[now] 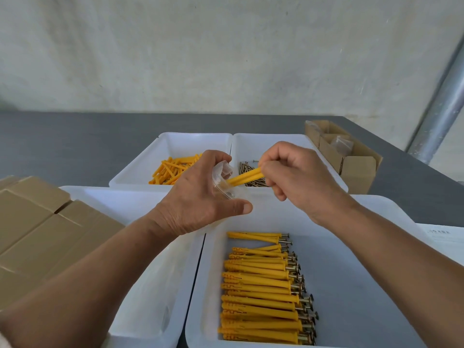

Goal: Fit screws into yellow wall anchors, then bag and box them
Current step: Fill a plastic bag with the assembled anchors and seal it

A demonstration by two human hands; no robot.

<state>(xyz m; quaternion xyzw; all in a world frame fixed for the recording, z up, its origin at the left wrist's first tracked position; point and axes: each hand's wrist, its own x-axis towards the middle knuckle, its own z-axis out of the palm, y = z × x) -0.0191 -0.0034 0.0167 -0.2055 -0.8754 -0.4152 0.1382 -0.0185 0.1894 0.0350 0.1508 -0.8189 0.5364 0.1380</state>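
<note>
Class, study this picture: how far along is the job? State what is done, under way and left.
Done: a stack of fitted anchors lies in the near tub. Under way: the right hand feeds a few anchors into a clear bag held by the left hand. Left: loose anchors and loose screws in the far tubs await fitting, and the stack awaits bagging and boxing.

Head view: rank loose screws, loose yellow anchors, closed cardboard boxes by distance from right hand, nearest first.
1. Loose screws: in the far right bin, just left of the right hand.
2. Loose yellow anchors: in the far left bin, behind the left hand.
3. Closed cardboard boxes: left edge of the table, farthest.
</note>
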